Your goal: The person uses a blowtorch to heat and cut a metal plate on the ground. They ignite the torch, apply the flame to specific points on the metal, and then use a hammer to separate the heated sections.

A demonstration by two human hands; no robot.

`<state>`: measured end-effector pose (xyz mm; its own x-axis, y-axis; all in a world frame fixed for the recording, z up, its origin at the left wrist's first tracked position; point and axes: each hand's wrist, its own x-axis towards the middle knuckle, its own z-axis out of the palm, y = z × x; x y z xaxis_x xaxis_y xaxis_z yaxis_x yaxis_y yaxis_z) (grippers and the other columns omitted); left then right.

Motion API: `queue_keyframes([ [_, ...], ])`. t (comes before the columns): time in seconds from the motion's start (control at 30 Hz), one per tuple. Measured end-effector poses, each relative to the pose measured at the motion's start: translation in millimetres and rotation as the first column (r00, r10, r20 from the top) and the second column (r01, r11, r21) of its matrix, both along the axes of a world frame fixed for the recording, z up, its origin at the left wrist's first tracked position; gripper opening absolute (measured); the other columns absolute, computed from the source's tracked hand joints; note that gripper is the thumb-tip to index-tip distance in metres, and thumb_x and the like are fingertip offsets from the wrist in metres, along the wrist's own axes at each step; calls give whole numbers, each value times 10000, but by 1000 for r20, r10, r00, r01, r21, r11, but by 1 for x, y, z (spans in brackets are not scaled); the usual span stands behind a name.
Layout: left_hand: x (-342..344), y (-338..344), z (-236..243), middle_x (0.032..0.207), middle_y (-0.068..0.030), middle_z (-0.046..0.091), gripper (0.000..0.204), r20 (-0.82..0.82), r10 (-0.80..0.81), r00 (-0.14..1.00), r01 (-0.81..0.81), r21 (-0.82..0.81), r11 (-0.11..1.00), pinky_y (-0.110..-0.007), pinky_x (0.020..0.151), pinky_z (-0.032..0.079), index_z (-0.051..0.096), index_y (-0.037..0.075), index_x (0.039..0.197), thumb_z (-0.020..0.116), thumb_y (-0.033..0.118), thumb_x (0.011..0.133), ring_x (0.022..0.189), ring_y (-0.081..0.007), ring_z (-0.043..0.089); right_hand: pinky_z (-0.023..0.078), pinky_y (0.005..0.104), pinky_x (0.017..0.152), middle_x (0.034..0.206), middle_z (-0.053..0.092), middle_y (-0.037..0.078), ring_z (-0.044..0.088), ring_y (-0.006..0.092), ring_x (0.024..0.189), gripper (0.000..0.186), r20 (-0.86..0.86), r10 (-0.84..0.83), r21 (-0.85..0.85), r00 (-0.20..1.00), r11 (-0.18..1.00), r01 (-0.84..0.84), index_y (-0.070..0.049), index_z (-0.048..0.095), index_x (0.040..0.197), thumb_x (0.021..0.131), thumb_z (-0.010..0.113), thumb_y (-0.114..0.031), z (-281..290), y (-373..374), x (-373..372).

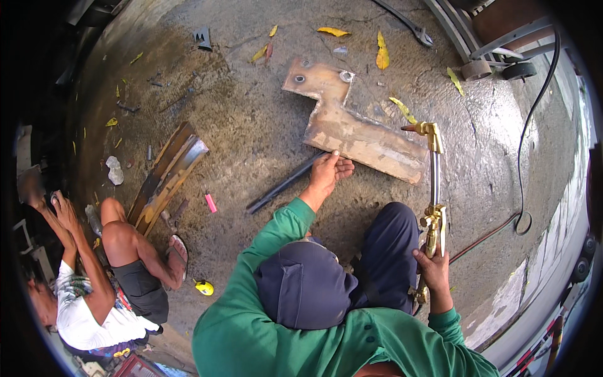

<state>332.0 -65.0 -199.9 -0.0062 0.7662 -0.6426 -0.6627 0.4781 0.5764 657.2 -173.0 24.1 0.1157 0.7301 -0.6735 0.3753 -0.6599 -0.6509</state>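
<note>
In my right hand (433, 271) is a brass cutting torch (434, 217), closed around its handle below the valves. Its tube stands nearly upright in view, with the head turned left above the steel plate's right end; no flame shows. The rusty, stepped steel plate (364, 135) lies ahead of me, with holes at its far end. My left hand (330, 173) is at its near edge, thumb against the edge and fingers loosely apart. A dark bar (286, 183) runs from beside that hand out to the left. My knees (304, 286) are bent below.
At left another person (103, 295) sits low, hands raised, beside rusty steel channels (166, 176). A pink lighter (210, 202) and yellow tape measure (204, 288) lie on the concrete. Hoses (487, 235) trail right; a wheeled cart (496, 66) stands far right. A wrench (419, 32) lies beyond.
</note>
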Motion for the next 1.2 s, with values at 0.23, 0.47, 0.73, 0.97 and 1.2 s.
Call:
queue_keyframes([
  [0.23,-34,-7,6,967,-174,720,325,-12,-15,1000,14,-38,999,-402,754,648,609,-30,1065,552,289,1082,863,-295,752,446,267,470,645,562,-6,531,92,503,246,-2,-31,40,1000,999,31,-21,596,860,879,823,-114,2,1,4],
  [0.47,-80,24,22,855,-149,695,237,-418,-28,908,-16,-103,995,-337,547,604,582,-41,1044,651,184,1024,692,-231,727,447,267,468,648,570,-6,532,92,498,220,-3,-34,-6,999,999,34,-25,606,882,886,809,-109,-12,3,11],
  [0.73,-98,24,-13,986,-135,691,181,-171,81,982,-73,51,996,-316,625,611,578,-2,1051,664,154,1017,770,-220,723,447,273,462,620,573,11,529,100,484,211,5,27,32,1000,999,-27,-9,608,877,895,795,-105,-4,13,3],
  [0.97,-100,23,-13,983,-124,703,159,-121,83,989,-77,57,995,-314,663,642,579,3,1090,649,128,1022,783,-218,729,470,270,457,661,573,-2,551,104,501,257,4,-42,55,999,998,42,-17,604,889,868,825,-148,-1,6,8],
  [1.2,-111,8,-23,977,-120,700,205,-186,-10,982,10,-2,1000,-312,663,641,579,-7,1112,671,147,1013,817,-220,731,436,272,454,628,563,2,524,96,487,230,3,-34,91,999,995,34,-23,593,848,876,811,-93,7,5,1],
])
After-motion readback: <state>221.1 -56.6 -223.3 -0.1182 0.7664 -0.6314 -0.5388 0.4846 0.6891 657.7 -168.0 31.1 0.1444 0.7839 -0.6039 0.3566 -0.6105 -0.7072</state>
